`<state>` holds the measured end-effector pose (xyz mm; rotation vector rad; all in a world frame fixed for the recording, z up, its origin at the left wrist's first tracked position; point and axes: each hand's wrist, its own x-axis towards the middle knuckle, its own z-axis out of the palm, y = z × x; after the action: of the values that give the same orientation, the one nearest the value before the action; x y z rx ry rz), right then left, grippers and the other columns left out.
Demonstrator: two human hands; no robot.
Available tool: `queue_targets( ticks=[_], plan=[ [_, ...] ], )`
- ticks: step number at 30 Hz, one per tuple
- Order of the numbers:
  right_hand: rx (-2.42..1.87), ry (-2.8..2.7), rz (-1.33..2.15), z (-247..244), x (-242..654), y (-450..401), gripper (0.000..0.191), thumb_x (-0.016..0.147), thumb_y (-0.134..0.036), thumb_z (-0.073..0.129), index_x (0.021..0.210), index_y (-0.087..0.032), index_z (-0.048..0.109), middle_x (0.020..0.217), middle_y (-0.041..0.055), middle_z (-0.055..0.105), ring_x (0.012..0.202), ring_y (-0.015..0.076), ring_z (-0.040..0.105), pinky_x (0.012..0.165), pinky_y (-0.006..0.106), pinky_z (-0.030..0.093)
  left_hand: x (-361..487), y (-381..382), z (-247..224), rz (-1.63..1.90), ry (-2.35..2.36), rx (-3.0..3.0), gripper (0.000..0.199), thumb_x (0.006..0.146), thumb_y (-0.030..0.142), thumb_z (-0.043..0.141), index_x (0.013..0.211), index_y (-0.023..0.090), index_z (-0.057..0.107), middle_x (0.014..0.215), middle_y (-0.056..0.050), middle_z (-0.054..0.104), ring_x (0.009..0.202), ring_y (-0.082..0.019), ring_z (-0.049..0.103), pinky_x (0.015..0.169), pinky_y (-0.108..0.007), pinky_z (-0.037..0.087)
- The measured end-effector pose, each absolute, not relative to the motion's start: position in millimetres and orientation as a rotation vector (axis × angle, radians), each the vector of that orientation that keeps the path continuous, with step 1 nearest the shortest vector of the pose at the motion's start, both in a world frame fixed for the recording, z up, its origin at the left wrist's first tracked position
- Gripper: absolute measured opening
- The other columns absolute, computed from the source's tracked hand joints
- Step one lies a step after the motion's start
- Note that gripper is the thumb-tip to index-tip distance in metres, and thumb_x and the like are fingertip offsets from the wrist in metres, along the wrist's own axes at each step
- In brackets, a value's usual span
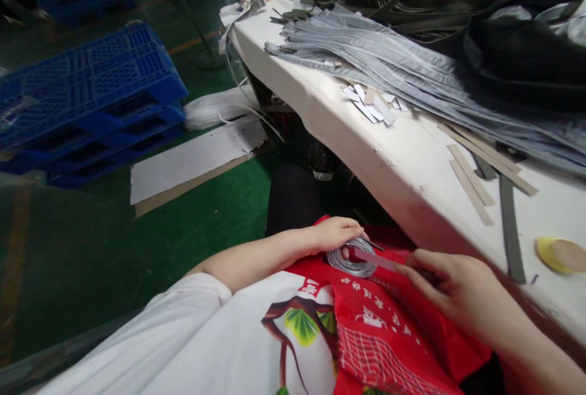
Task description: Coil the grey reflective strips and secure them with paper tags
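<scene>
My left hand (337, 234) is closed on a coil of grey strap (365, 267), resting over the red apron (398, 315) in my lap. A dark narrow end sticks out from the coil beside the fingers. Between thumb and fingers of my right hand (458, 285) is one end of a thin pale strip (382, 260). The strip's other end reaches over the coil's open middle; whether it is stuck to the coil I cannot tell.
On the white table (315, 96) lie long grey straps (366, 47), small paper slips (373, 104), beige strips (471, 184), a dark strip (510, 230) and a yellow tape roll (547, 254). Blue pallets (91, 96) and flattened cardboard (196, 160) are on the green floor.
</scene>
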<state>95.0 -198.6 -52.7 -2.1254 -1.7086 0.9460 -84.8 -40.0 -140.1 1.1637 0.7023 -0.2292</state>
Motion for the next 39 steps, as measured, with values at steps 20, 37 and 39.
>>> queue_targets(
  ticks=[20,37,39],
  plan=[
    [-1.936,-1.769,1.213,-65,84,-167,0.023,0.088,-0.044,0.057,0.081,-0.025,0.069,0.076,0.0013,0.072,0.065,0.0173,0.062,0.059,0.026,0.043,-89,-43,-142,-0.090,0.535,1.503,0.030,0.091,0.030,0.051,0.101,0.012,0.073,0.101,-0.007,0.074,0.091,-0.017,0.065,0.085,-0.025,0.049],
    [-1.571,-0.677,1.551,-137,59,-163,0.061,0.069,-0.075,0.063,0.078,-0.015,0.071,0.067,0.0045,0.067,0.061,0.0176,0.058,0.061,0.030,0.048,-94,-55,-116,0.095,0.418,1.721,0.025,0.087,0.035,0.061,0.080,0.014,0.072,0.083,-0.003,0.071,0.080,-0.014,0.064,0.076,-0.021,0.046],
    [-1.606,-0.675,1.483,-143,54,-162,0.060,0.068,-0.074,0.064,0.079,-0.015,0.072,0.066,0.0045,0.067,0.062,0.0186,0.058,0.061,0.030,0.048,-94,-55,-120,0.121,0.440,1.733,0.026,0.088,0.036,0.060,0.080,0.014,0.072,0.084,-0.003,0.070,0.080,-0.014,0.063,0.077,-0.021,0.047]
  ],
)
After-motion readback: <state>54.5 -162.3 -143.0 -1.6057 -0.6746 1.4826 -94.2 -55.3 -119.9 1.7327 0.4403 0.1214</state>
